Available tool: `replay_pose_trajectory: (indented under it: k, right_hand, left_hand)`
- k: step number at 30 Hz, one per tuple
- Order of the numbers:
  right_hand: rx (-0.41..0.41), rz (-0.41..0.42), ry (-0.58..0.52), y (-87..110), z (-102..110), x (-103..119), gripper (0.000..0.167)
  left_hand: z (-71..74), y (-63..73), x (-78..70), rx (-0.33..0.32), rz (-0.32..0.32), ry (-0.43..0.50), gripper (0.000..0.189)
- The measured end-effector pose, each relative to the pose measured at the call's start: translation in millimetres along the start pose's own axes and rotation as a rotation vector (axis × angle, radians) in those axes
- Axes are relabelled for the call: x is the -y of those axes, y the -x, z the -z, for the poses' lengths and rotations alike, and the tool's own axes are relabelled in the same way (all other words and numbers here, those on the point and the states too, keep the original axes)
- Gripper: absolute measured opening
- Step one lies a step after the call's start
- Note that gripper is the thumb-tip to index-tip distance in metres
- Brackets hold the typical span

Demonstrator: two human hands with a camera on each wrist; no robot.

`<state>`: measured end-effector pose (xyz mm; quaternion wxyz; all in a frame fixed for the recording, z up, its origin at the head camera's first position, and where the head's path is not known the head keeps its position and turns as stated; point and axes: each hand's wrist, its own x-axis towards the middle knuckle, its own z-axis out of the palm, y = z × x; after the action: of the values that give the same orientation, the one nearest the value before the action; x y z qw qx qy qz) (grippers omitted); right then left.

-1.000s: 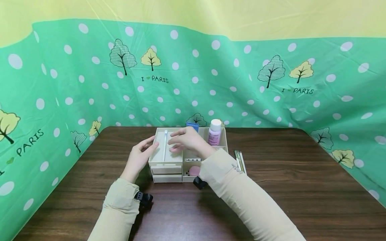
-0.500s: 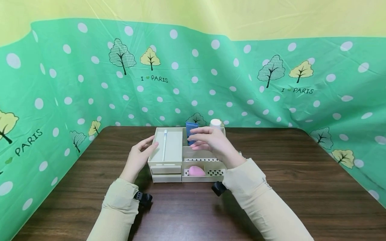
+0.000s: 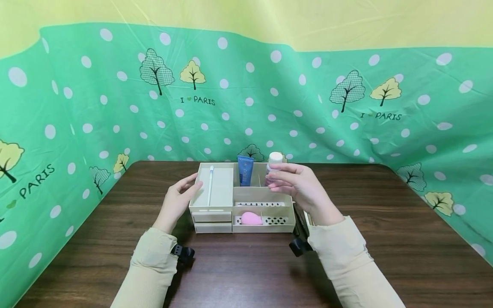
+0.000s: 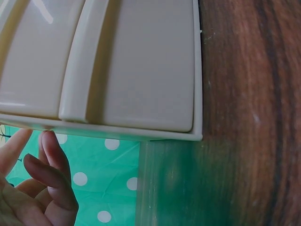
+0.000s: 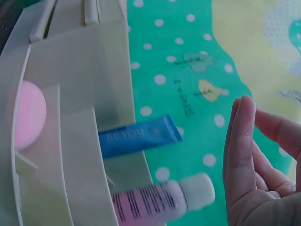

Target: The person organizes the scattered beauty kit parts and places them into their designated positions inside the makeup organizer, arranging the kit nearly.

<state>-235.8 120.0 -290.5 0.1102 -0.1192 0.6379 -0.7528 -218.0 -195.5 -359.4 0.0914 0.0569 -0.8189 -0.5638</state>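
Observation:
A cream desktop organizer (image 3: pixel 213 228) with two drawers stands on the table. My left hand (image 3: pixel 174 203) touches its left side with relaxed fingers; in the left wrist view the fingertips meet the side wall. A slim white stick (image 3: pixel 210 188) lies in its top tray. Its rear compartments hold a blue squeeze tube (image 5: pixel 138 136) and a pink bottle with a white cap (image 3: pixel 275 157), both upright. In a front compartment sits a pink egg-shaped makeup sponge (image 3: pixel 251 218). My right hand (image 3: pixel 304 188) hovers at the organizer's right end, overlapping the bottle in the head view, holding nothing.
Thin pencil-like sticks (image 3: pixel 307 217) lie on the dark wood table (image 3: pixel 385 239) right of the organizer, partly hidden by my right hand. A green polka-dot cloth (image 3: pixel 292 96) hangs behind the table.
My right hand has moved right, from over the top tray to the organizer's right end, uncovering the blue tube and the front compartments. My left hand stays in place.

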Motion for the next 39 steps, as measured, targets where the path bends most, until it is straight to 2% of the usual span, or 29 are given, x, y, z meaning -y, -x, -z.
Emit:
replay_pose_trajectory:
  k: [6, 13, 21, 39]
  right_hand:
    - [-0.059, 0.004, -0.04, 8.9, 24, 0, 0.015]
    - [-0.088, 0.013, -0.041, 18.7, 49, 1, 0.023]
    - [-0.121, 0.021, -0.039, 25.7, 72, 4, 0.02]
    - [-0.17, -0.081, 0.027, 23.4, 106, -12, 0.019]
  left_hand:
    - [-0.7, 0.5, -0.4, 0.0, -0.005, 0.006, 0.049]
    - [-0.8, 0.8, -0.6, -0.003, 0.001, 0.012, 0.049]
    - [-1.3, 1.3, -0.2, -0.001, 0.0, 0.015, 0.049]
    - [0.2, 1.0, -0.8, 0.0, -0.005, 0.002, 0.05]
